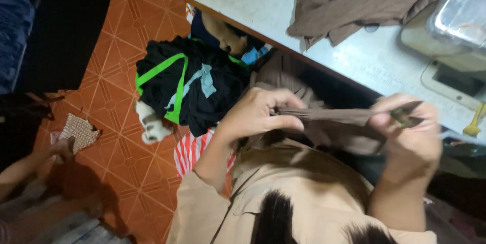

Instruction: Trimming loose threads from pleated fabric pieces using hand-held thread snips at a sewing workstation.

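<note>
Far left, another person's hand point(59, 149) rests by a woven mat point(79, 131) on the orange tiled floor point(126, 26). A black-and-green clothes pile point(187, 84) lies there too. Left hand point(258, 115) pinches the brown fabric strip point(329, 116), stretched taut to the right hand point(410, 132), fingers clamped, below the white table point(253, 1).

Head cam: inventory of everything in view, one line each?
brown cloth strip: 1, brown, stretched between both hands
small snips: 1, dark, in right hand
brown fabric: 1 piece, brown, bunched on table
table: 1, pale grey, top right
sewing machine: 1, cream, right edge of table
clothes pile: 1, black with green and blue strips, on floor
floor tiles: orange, left
woven pad: 1, tan, under another person's hand
left hand: 1, grip on strip's left end
right hand: 1, grip on strip and snips
</note>
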